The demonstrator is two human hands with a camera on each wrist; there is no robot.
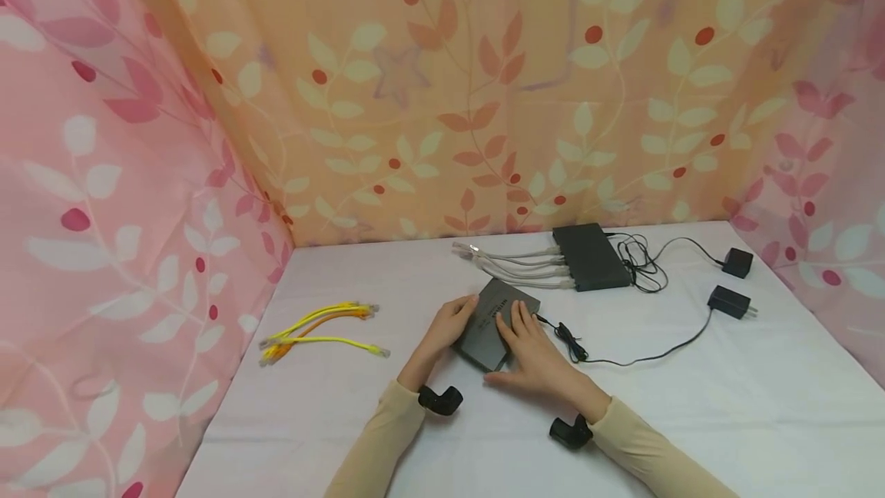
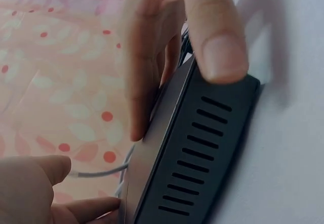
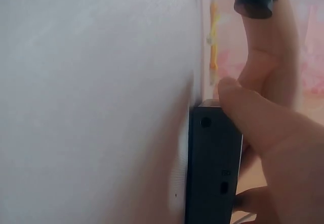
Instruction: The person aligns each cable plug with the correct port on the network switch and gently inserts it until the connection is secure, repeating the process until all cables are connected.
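Note:
A dark grey network switch [image 1: 482, 333] with printed lettering lies turned at an angle on the white tabletop. My left hand [image 1: 442, 329] rests along its left edge. My right hand [image 1: 535, 352] lies over its right part, fingers spread on the top face. In the left wrist view, the right thumb [image 2: 223, 57] touches the slotted side of the switch [image 2: 190, 155]. The right wrist view shows small openings in another side of the switch [image 3: 212, 158]. A thin black power cord [image 1: 570, 340] leads from it to a black adapter [image 1: 729, 302].
Behind stands a larger black switch [image 1: 591, 256] with several grey network cables [image 1: 525, 267] plugged in. Its coiled cord [image 1: 643, 263] runs to another adapter [image 1: 737, 262]. Yellow and orange network cables [image 1: 321, 329] lie at left. Patterned curtains [image 1: 484, 98] border the table.

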